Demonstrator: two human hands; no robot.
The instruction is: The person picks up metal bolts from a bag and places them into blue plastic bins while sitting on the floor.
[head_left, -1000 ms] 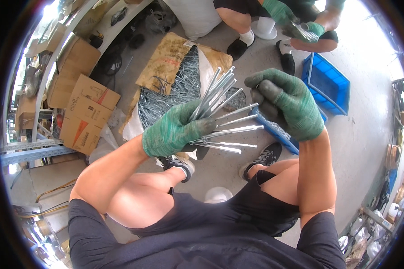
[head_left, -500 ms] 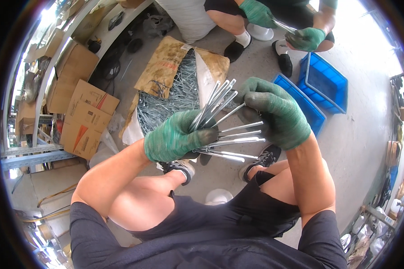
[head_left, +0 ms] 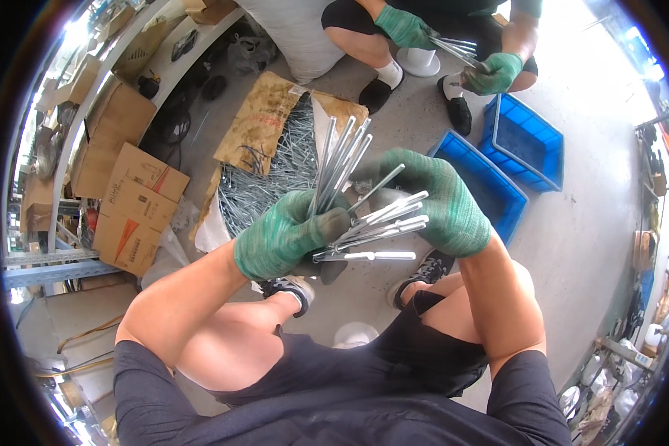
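- Out over the floor (head_left: pixel 557 245), clasping a fan of metal rods (head_left: pixel 337 171) in the left hand (head_left: pixel 293 230), with fingers closed.
- Half curling the right hand (head_left: pixel 446 204) beside the rods; too blurred to tell whether gripping any.

A fan of shiny metal rods (head_left: pixel 339 163)
Thin, straight and silvery, they sit clasped in the gloved left hand (head_left: pixel 290 230), splayed apart: one cluster slants upward, another points right, a single rod between them.
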